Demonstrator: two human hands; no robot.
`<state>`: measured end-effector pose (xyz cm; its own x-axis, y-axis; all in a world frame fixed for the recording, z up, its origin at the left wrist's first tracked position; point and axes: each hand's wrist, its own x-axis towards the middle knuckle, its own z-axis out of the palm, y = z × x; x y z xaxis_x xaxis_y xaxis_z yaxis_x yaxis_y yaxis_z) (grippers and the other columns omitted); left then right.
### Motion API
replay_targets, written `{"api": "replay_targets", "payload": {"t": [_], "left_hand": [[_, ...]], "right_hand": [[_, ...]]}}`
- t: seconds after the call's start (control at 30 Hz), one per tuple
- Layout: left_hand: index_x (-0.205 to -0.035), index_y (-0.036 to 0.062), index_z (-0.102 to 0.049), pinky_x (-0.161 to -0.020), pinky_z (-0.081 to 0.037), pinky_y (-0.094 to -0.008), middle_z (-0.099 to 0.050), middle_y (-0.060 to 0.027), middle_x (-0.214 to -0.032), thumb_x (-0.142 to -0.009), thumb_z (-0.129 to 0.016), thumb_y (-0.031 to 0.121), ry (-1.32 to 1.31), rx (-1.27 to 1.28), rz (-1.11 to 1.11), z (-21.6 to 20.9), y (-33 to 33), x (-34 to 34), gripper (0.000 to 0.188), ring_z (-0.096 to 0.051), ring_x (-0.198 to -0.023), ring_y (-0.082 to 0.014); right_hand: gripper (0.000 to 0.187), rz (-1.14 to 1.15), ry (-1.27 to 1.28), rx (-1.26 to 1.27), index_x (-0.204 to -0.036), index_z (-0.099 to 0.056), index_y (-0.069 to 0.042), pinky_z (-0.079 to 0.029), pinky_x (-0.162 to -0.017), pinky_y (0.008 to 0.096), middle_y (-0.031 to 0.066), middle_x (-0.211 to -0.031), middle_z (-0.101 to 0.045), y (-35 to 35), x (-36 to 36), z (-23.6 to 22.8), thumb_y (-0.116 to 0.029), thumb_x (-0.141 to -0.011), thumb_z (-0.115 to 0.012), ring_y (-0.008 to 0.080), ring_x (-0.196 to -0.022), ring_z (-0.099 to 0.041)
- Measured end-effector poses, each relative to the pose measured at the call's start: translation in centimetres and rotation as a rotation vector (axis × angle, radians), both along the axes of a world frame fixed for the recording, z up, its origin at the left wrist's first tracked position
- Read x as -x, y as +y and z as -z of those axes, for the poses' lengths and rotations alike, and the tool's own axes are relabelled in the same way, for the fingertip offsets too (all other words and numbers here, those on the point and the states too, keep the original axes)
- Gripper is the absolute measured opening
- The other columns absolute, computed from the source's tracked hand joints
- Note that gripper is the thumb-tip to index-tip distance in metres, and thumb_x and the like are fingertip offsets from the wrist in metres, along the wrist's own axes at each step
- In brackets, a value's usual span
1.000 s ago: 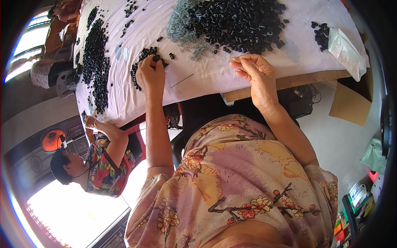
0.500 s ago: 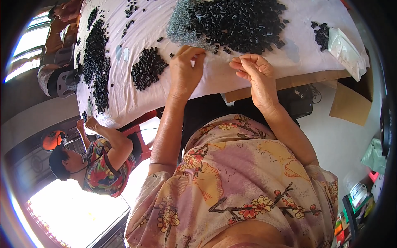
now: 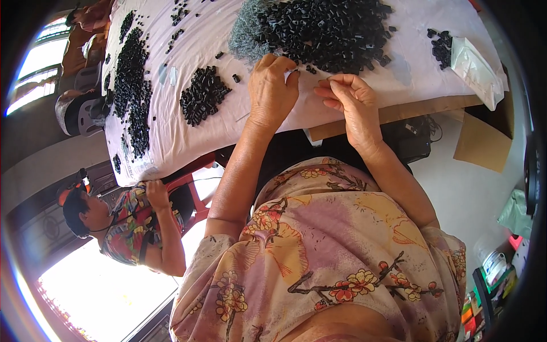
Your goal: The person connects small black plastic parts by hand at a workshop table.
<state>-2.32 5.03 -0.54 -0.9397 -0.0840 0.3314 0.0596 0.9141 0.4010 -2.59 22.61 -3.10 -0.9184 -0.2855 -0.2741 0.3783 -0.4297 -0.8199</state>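
Note:
My left hand (image 3: 273,92) is over the white-covered table, fingers curled toward the thumb at the near edge of a heap of thin silvery metal pieces (image 3: 246,35). Whatever its fingertips pinch is hidden or too small to name. Beside that heap, and partly joined with it, lies a large mound of small black plastic pieces (image 3: 330,34). To the right, my right hand (image 3: 358,105) hovers near the table's front edge with thumb and forefinger pressed together; anything between them cannot be made out. A smaller pile of black pieces (image 3: 204,96) lies left of my left hand.
A long spread of black pieces (image 3: 131,91) covers the table's left side. At the right are a few more black pieces (image 3: 441,48), a white plastic bag (image 3: 477,71) and a cardboard box (image 3: 483,139). Another person (image 3: 122,222) sits at the left corner.
My left hand has moved right, closer to my right hand, which has barely shifted. At the left corner, the other person has leaned back and drawn their hands off the table.

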Motion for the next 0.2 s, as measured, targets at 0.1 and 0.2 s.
{"api": "replay_targets", "payload": {"t": [0.1,0.2], "left_hand": [[-0.088,0.0045,-0.07,-0.068,-0.052,-0.0364,-0.066,-0.0103,-0.087,-0.077,-0.073,0.007,-0.041,0.027,0.012,0.03,-0.29,-0.19,0.013,-0.066,-0.077,-0.0274],[-0.088,0.0044,-0.069,-0.069,-0.052,-0.0377,-0.067,-0.011,-0.087,-0.076,-0.074,0.008,-0.114,-0.044,0.052,-0.04,-0.27,-0.41,0.013,-0.067,-0.079,-0.0285]], "right_hand": [[0.009,-0.004,-0.008,0.015,-0.103,-0.06,-0.001,-0.054,-0.075,0.0244,0.0118,-0.1,-0.07,-0.06,-0.02,-0.04,-0.008,-0.098,-0.056,0.0197,-0.092,-0.071],[0.009,-0.005,-0.01,0.005,-0.103,-0.06,-0.001,-0.054,-0.075,0.0245,0.0119,-0.101,-0.07,-0.05,-0.02,0.02,-0.008,-0.098,-0.056,0.0198,-0.093,-0.071]]}}
